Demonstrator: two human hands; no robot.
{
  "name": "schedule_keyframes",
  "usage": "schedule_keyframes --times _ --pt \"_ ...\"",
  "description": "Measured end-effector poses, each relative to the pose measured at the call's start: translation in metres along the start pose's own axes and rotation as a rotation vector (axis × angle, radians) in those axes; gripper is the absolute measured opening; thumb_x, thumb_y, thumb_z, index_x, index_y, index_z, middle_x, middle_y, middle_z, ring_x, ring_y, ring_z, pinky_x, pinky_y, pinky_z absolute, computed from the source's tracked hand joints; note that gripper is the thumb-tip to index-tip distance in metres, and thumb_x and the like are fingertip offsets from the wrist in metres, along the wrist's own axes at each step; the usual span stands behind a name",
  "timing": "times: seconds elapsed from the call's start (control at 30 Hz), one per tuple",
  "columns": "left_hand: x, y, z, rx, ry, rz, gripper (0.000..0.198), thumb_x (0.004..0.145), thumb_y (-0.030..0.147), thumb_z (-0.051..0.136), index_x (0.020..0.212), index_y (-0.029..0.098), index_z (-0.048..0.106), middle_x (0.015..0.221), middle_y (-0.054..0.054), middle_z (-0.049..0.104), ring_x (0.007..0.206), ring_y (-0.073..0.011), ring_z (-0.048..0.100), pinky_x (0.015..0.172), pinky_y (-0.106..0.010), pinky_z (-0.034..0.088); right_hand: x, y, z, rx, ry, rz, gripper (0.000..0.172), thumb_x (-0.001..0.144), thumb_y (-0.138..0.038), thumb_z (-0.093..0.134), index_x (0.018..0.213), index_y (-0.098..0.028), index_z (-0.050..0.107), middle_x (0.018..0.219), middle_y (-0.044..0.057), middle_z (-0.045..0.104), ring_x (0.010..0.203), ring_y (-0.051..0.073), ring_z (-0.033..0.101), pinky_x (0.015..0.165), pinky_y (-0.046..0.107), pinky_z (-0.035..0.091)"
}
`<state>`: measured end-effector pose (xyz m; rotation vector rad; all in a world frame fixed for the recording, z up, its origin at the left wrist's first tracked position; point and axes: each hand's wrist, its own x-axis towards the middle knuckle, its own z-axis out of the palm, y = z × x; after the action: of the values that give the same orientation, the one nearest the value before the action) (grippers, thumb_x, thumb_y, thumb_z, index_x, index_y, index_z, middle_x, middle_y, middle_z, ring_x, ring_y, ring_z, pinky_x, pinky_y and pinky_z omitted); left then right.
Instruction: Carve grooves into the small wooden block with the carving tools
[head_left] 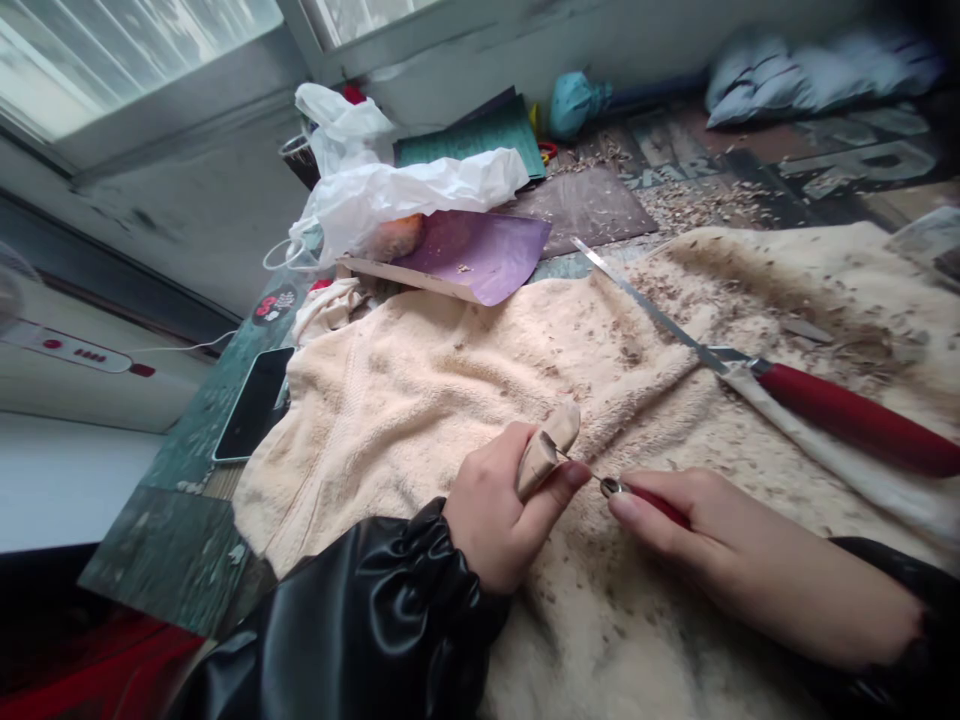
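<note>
My left hand [499,505] is closed around a small pale wooden piece [549,448], thumb pressed on its side. My right hand [739,555] grips a small red-handled carving knife [645,495]; its short blade touches the wood at my left thumb. Both hands rest over a cream towel [420,400] strewn with wood shavings. Black glossy sleeves cover both wrists.
A long red-handled knife [810,405] lies on the towel to the right, blade pointing up-left. A purple sheet [487,255], a white plastic bag [397,195] and green sheets [480,135] sit behind. A dark phone [253,405] lies left of the towel.
</note>
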<state>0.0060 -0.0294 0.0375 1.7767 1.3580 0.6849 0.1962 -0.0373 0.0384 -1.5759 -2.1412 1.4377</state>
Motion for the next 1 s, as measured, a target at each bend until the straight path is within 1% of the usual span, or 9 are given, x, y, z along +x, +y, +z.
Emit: schedule_keyframes --times 0.17,0.3,0.47,0.53,0.6,0.67,0.77,0.9,1.0 --pt "0.000 -0.001 0.003 0.034 0.027 -0.009 0.036 0.086 0.051 0.049 0.072 0.018 0.048 0.063 0.001 0.049 0.060 -0.0138 0.048 0.058 -0.027 0.034 0.001 -0.002 0.003 -0.036 0.053 0.029 0.053 0.089 -0.061 0.027 0.062 -0.021 0.049 0.059 0.001 0.060 0.056 0.015 0.055 0.055 0.029 0.040" --pt "0.000 -0.002 0.005 0.034 0.059 -0.012 0.036 0.086 0.050 0.050 0.069 0.019 0.047 0.061 0.002 0.050 0.058 -0.0131 0.048 0.058 -0.025 0.035 0.001 -0.001 0.009 -0.135 0.189 0.043 0.052 0.087 -0.062 0.028 0.056 -0.023 0.042 0.052 0.000 0.056 0.051 0.016 0.053 0.053 0.030 0.037" --pt "0.001 -0.004 0.005 0.052 0.061 -0.024 0.036 0.085 0.050 0.050 0.068 0.019 0.048 0.061 0.002 0.050 0.059 -0.0133 0.049 0.058 -0.026 0.035 0.001 0.006 0.021 -0.284 0.332 0.049 0.052 0.087 -0.064 0.023 0.059 -0.024 0.041 0.051 0.001 0.056 0.048 0.019 0.054 0.049 0.031 0.034" --pt "0.001 -0.005 0.006 0.058 0.069 -0.028 0.037 0.085 0.051 0.050 0.067 0.019 0.047 0.061 0.002 0.049 0.059 -0.0137 0.048 0.058 -0.026 0.034 0.003 0.008 0.024 -0.347 0.424 0.035 0.054 0.086 -0.067 0.021 0.060 -0.024 0.040 0.049 0.000 0.053 0.045 0.019 0.053 0.048 0.030 0.033" --pt "0.002 -0.005 0.006 0.055 0.081 -0.030 0.037 0.085 0.052 0.049 0.069 0.019 0.047 0.062 0.002 0.049 0.060 -0.0142 0.048 0.058 -0.027 0.034 0.005 0.009 0.024 -0.353 0.471 -0.011 0.055 0.086 -0.068 0.020 0.059 -0.024 0.039 0.047 0.000 0.051 0.043 0.018 0.051 0.047 0.030 0.032" --pt "0.002 -0.005 0.006 0.036 0.076 -0.031 0.037 0.086 0.053 0.047 0.073 0.019 0.049 0.064 0.001 0.051 0.061 -0.0148 0.049 0.059 -0.028 0.035 0.007 0.008 0.020 -0.305 0.436 -0.073 0.055 0.087 -0.067 0.021 0.057 -0.023 0.038 0.046 -0.001 0.049 0.043 0.016 0.050 0.046 0.029 0.033" --pt "0.003 -0.005 0.004 0.001 0.046 -0.028 0.038 0.086 0.055 0.046 0.077 0.018 0.051 0.064 0.001 0.051 0.060 -0.0149 0.049 0.059 -0.028 0.035 0.007 0.005 0.012 -0.199 0.310 -0.127 0.054 0.089 -0.062 0.025 0.056 -0.022 0.039 0.047 -0.002 0.048 0.044 0.013 0.047 0.047 0.027 0.034" --pt "0.001 -0.003 0.001 -0.008 0.010 -0.008 0.035 0.085 0.052 0.048 0.079 0.018 0.051 0.064 0.001 0.050 0.061 -0.0146 0.049 0.059 -0.029 0.036 0.005 0.005 0.003 -0.103 0.146 -0.113 0.053 0.090 -0.060 0.026 0.057 -0.021 0.040 0.051 -0.002 0.047 0.048 0.011 0.045 0.049 0.026 0.035" --pt "0.001 0.000 -0.001 -0.035 -0.019 0.021 0.032 0.084 0.049 0.051 0.086 0.017 0.052 0.071 0.000 0.053 0.066 -0.0154 0.051 0.062 -0.029 0.038 0.004 0.007 -0.002 -0.055 0.082 -0.112 0.053 0.090 -0.060 0.027 0.058 -0.020 0.040 0.052 -0.002 0.047 0.049 0.011 0.045 0.050 0.026 0.035"
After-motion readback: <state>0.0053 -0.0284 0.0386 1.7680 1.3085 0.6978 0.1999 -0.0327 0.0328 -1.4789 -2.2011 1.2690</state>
